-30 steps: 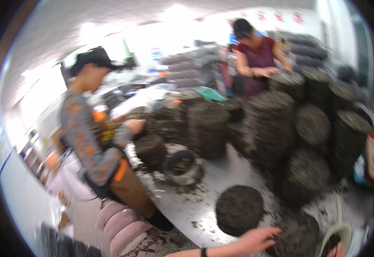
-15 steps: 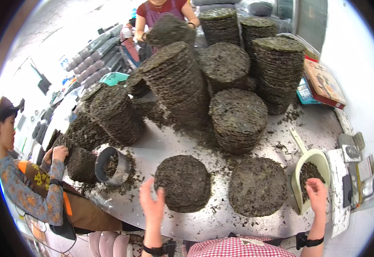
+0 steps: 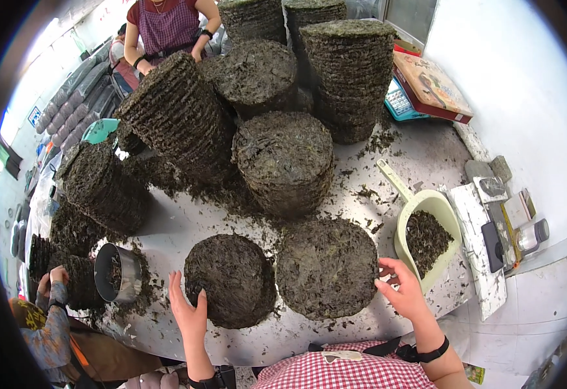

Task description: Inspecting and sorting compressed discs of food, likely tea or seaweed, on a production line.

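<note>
Two round cakes of dark dried seaweed lie side by side in front of me, almost touching: a left cake (image 3: 229, 280) and a paler, flatter-looking right cake (image 3: 327, 268). My left hand (image 3: 189, 310) is open beside the left cake, its thumb close to the rim and its fingers pointing up. At the right cake's outer edge, my right hand (image 3: 403, 289) has its fingers spread and the tips against the rim. Neither hand grips anything that I can see.
Tall seaweed stacks (image 3: 178, 120) stand behind, with a shorter stack (image 3: 283, 165) nearer. A pale dustpan (image 3: 401, 240) of scraps lies right; a metal ring (image 3: 128, 275) sits left. A co-worker's hands (image 3: 55, 279) work at far left; another person (image 3: 167, 29) stands across the table.
My right hand has gone from beside the dustpan to the right cake. The gap between the two cakes has narrowed. The view has shifted to the right. The person across has lowered a seaweed sheet.
</note>
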The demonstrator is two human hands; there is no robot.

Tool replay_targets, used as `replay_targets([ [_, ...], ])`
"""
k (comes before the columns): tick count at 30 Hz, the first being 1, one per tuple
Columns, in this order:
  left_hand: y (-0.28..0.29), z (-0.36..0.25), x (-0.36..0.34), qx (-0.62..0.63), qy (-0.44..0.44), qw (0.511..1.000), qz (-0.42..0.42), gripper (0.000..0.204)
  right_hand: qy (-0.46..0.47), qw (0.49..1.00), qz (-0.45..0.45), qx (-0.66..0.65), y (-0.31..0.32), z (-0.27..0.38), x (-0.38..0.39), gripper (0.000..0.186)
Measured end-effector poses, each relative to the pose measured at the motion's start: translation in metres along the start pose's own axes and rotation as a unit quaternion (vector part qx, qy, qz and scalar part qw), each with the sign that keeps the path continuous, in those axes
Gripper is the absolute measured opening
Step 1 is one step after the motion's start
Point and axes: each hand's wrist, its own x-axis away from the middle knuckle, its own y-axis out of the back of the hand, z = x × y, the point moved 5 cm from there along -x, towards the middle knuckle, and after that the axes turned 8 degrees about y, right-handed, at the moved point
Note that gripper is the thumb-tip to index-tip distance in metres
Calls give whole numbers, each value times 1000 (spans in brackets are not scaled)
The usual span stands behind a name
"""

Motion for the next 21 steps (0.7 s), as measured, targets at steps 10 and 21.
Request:
replay_targets([
  [10,-73,-165,72,-4,-248,913,324,110,11,999,-34,-40,7,-6,-4,33],
  [21,-93,-165,90,-37,-342,892,294,78,110,991,-37,67,9,19,2,21],
])
